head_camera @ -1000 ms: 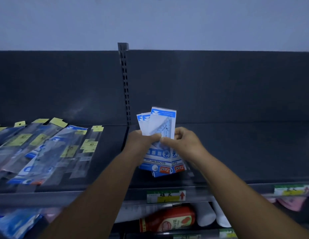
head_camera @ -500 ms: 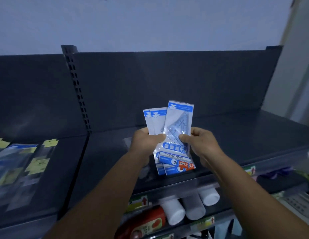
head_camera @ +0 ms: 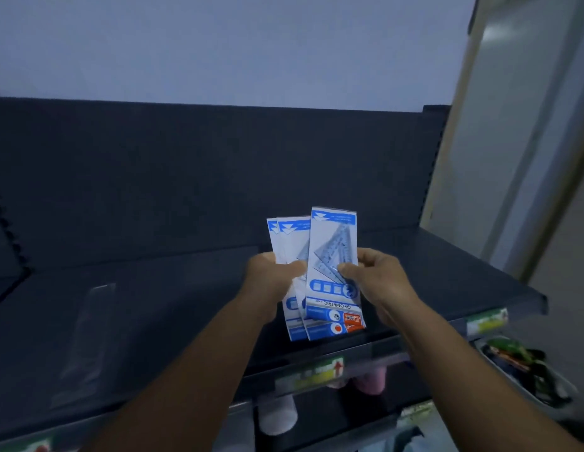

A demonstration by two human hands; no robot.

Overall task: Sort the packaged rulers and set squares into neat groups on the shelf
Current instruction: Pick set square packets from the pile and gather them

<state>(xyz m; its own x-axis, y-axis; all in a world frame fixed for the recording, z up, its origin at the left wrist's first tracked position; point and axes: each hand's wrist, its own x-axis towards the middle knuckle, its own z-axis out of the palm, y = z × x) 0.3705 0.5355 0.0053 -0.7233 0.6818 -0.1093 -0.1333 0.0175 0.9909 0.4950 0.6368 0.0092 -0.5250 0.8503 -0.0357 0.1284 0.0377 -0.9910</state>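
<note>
Three blue-and-white set square packs (head_camera: 330,256), printed "GEOMETRIC", are fanned out upright above the dark shelf (head_camera: 153,305). My left hand (head_camera: 272,278) grips the two rear packs from the left side. My right hand (head_camera: 375,275) pinches the front pack at its right edge, thumb on its face. A clear, nearly see-through ruler sleeve (head_camera: 85,344) lies flat on the shelf to the left, apart from both hands.
The shelf's front rail carries green-yellow price tags (head_camera: 320,373). White and pink cylinders (head_camera: 277,415) lie on the lower shelf. A tray of colourful items (head_camera: 525,367) sits low right. A pale wall and door frame (head_camera: 499,158) bound the shelf's right end.
The view has swung right, so the ruler packs with yellow tags on the left shelf section have left the frame. Both hands carried the fanned packs rightward along the shelf.
</note>
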